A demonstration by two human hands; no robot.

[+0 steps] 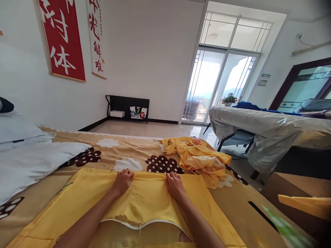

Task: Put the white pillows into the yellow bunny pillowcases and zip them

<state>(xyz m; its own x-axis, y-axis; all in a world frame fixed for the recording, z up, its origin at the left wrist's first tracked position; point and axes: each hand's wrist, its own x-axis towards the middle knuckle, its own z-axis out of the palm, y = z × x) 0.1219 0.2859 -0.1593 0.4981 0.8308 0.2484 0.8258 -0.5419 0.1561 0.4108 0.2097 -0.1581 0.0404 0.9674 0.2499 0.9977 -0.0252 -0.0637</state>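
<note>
A yellow pillowcase [85, 196] lies flat on the bed in front of me. Both my hands reach over a fold of it at its far edge. My left hand [123, 181] rests near the middle of that edge with fingers curled onto the fabric. My right hand [174, 183] lies a little to the right, fingers bent and pressing the same edge. A zipped opening of the yellow cloth [134, 223] shows close to me, between my forearms.
A crumpled yellow cloth pile [199, 156] lies on the bed to the right. White pillows [31, 158] sit at the left. The bedspread [129, 151] is tan with brown flowers. A table under a grey cover [271, 134] stands at the right.
</note>
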